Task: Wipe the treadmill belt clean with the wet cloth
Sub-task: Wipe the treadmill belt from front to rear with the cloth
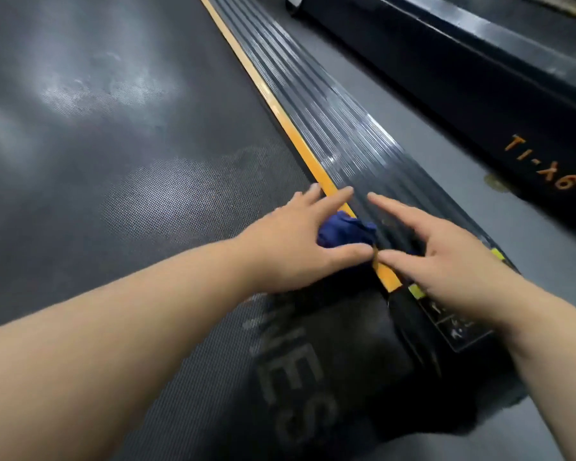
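Observation:
The dark textured treadmill belt (97,144) fills the left half, with wet shiny patches on it. A crumpled blue cloth (345,229) lies at the belt's right edge, across the yellow strip (280,111). My left hand (293,241) lies over the cloth's left side, fingers stretched out and thumb beneath the cloth's near edge. My right hand (446,247) hovers just right of the cloth over the ribbed side rail (330,104), fingers straight and spread, thumb pointing at the cloth.
A grey floor strip (429,128) separates this treadmill from a second black machine (479,78) at the right, marked "TI-X6". The black rear end cap (363,344) with grey lettering sits below my hands.

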